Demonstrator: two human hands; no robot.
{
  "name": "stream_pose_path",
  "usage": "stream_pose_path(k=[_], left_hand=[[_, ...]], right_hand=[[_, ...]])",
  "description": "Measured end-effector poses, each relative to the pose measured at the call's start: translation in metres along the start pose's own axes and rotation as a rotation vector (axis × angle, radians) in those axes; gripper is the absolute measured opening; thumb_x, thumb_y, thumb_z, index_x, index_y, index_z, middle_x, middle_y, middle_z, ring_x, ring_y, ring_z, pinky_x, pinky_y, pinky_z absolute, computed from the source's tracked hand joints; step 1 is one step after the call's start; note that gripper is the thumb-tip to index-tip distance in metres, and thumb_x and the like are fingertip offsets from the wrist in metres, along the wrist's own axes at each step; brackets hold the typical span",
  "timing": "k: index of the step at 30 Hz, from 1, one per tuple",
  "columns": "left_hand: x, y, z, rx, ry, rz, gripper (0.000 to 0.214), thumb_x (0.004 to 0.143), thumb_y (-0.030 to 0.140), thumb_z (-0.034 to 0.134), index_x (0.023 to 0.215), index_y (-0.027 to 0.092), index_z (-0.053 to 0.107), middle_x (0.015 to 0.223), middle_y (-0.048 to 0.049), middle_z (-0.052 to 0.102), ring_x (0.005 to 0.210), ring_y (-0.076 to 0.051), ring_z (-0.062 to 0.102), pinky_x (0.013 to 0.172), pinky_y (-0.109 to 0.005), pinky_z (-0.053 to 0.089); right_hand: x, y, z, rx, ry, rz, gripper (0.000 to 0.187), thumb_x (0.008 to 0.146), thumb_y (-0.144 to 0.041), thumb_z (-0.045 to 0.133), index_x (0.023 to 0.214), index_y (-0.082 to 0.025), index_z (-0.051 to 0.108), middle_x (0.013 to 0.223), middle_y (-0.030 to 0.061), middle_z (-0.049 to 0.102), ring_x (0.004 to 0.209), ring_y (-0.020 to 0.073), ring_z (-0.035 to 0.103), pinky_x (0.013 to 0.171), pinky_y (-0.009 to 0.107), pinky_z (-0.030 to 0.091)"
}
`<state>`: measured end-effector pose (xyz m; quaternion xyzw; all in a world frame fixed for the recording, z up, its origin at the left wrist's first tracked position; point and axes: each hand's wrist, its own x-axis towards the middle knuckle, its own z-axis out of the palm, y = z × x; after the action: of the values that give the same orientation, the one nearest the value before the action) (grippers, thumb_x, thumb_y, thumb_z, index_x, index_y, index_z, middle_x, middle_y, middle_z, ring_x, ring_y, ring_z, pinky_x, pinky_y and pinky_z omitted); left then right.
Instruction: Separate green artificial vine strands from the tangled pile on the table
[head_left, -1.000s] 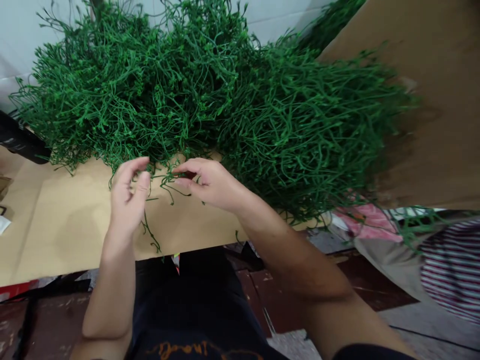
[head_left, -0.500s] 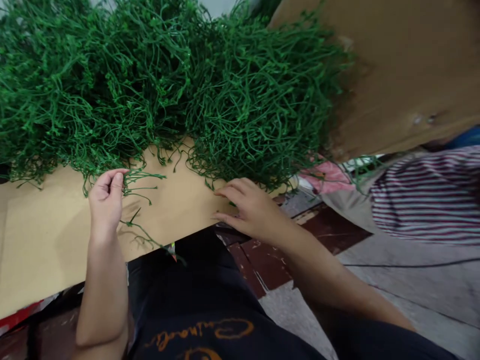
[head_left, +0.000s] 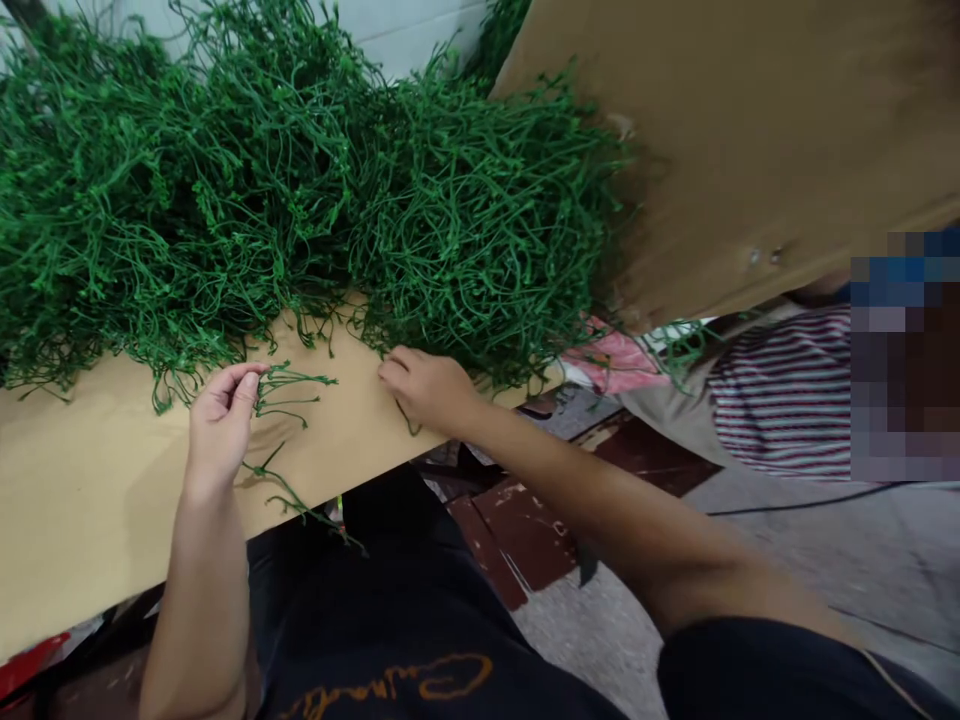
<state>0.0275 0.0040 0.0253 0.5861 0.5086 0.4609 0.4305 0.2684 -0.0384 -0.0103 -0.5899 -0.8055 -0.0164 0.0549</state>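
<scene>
My left hand (head_left: 221,430) pinches a branched green plastic stem (head_left: 300,381) between thumb and forefinger, its thin prongs pointing right. At the near edge of the pile, my right hand (head_left: 431,388) has its fingers closed, and a thin green stem (head_left: 409,418) hangs beneath them. A large tangled pile of green artificial stems (head_left: 480,220) fills the far side of the tan board (head_left: 82,490). Another loose branched stem (head_left: 289,497) lies between my forearms, its end reaching past the board's front edge.
A big brown panel (head_left: 735,130) leans in at the upper right. Beyond my right arm sits another person in a striped garment (head_left: 780,395), near a pink cloth (head_left: 619,360). A dark cable (head_left: 802,502) runs across the floor. A white wall (head_left: 420,35) stands behind the pile.
My right hand has moved left along the pile's edge, and its spread fingers have closed on a thin stem. My left hand keeps its pinch. The view has shifted to the right.
</scene>
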Motion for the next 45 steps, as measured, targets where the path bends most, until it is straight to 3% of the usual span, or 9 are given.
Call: stream_pose_path(k=[10,14,18,22,26,30,35,39,45], left_hand=[[-0.002,0.000,0.001,-0.097,-0.073,-0.012,0.021,0.066,0.031,0.071,0.081,0.017,0.067,0.059,0.0038,0.053,0.049,-0.005,0.038,0.044,-0.017,0.033],[-0.003,-0.001,0.002,-0.092,-0.088,0.021,0.017,0.065,0.023,0.070,0.081,0.017,0.067,0.066,0.0021,0.059,0.055,-0.006,0.046,0.051,-0.017,0.040],[-0.004,-0.005,0.003,-0.087,-0.036,-0.002,0.013,0.066,0.022,0.067,0.078,0.015,0.066,0.068,0.0013,0.061,0.059,-0.006,0.051,0.057,-0.019,0.043],[-0.005,-0.006,0.004,-0.089,-0.005,-0.011,0.013,0.066,0.023,0.068,0.077,0.015,0.066,0.069,0.0008,0.062,0.061,-0.006,0.052,0.060,-0.019,0.044],[-0.007,-0.006,0.005,-0.081,-0.039,0.015,0.016,0.067,0.026,0.069,0.078,0.015,0.067,0.071,0.0000,0.064,0.062,-0.007,0.053,0.062,-0.019,0.045],[-0.007,-0.010,0.003,-0.066,-0.045,0.050,0.017,0.070,0.030,0.067,0.080,0.016,0.067,0.075,-0.0011,0.066,0.064,-0.008,0.055,0.064,-0.020,0.046],[-0.007,-0.015,0.002,0.101,-0.123,0.149,0.017,0.075,0.031,0.062,0.081,0.016,0.067,0.076,-0.0023,0.066,0.071,-0.011,0.058,0.067,-0.023,0.046],[-0.009,-0.015,0.002,0.336,-0.221,0.251,0.017,0.081,0.029,0.055,0.082,0.016,0.066,0.075,-0.0016,0.065,0.071,-0.012,0.059,0.067,-0.023,0.046],[-0.010,-0.017,0.001,0.409,-0.233,0.294,0.019,0.083,0.029,0.053,0.084,0.018,0.068,0.077,-0.0025,0.070,0.071,-0.013,0.062,0.066,-0.024,0.048]], right_hand=[[0.085,0.000,-0.003,-0.028,-0.005,0.154,0.036,0.093,-0.027,0.030,0.111,-0.013,0.057,0.109,0.0135,0.056,0.086,0.0222,0.055,0.057,0.029,0.032],[0.079,-0.002,-0.008,0.028,-0.011,0.173,0.036,0.092,-0.033,0.033,0.108,-0.012,0.059,0.108,0.0137,0.056,0.093,0.0240,0.054,0.067,0.032,0.040],[0.048,-0.016,-0.023,0.087,0.012,0.143,0.033,0.087,-0.030,0.046,0.107,-0.009,0.060,0.112,0.0168,0.053,0.102,0.0284,0.047,0.079,0.036,0.043],[0.022,-0.038,-0.039,0.209,0.163,0.078,0.029,0.087,-0.025,0.044,0.101,-0.008,0.063,0.114,0.0170,0.053,0.102,0.0280,0.043,0.081,0.038,0.042],[0.028,-0.058,-0.037,0.400,0.293,-0.042,0.031,0.089,-0.032,0.043,0.097,-0.010,0.062,0.104,0.0142,0.057,0.098,0.0246,0.044,0.085,0.039,0.040],[0.046,-0.065,-0.026,0.645,0.235,-0.185,0.019,0.086,-0.029,0.048,0.090,-0.012,0.057,0.089,0.0098,0.057,0.087,0.0191,0.048,0.081,0.035,0.040],[0.051,-0.056,-0.028,0.967,0.082,-0.210,0.014,0.086,-0.025,0.046,0.080,-0.013,0.049,0.070,0.0003,0.048,0.063,0.0086,0.043,0.058,0.021,0.034],[0.052,-0.047,-0.033,0.902,0.063,-0.257,0.012,0.085,-0.021,0.044,0.076,-0.014,0.049,0.068,-0.0007,0.046,0.062,0.0078,0.039,0.060,0.021,0.031],[0.061,-0.035,-0.036,0.695,0.043,-0.410,0.019,0.086,-0.019,0.042,0.072,-0.012,0.053,0.069,0.0018,0.045,0.067,0.0100,0.040,0.065,0.023,0.031]])
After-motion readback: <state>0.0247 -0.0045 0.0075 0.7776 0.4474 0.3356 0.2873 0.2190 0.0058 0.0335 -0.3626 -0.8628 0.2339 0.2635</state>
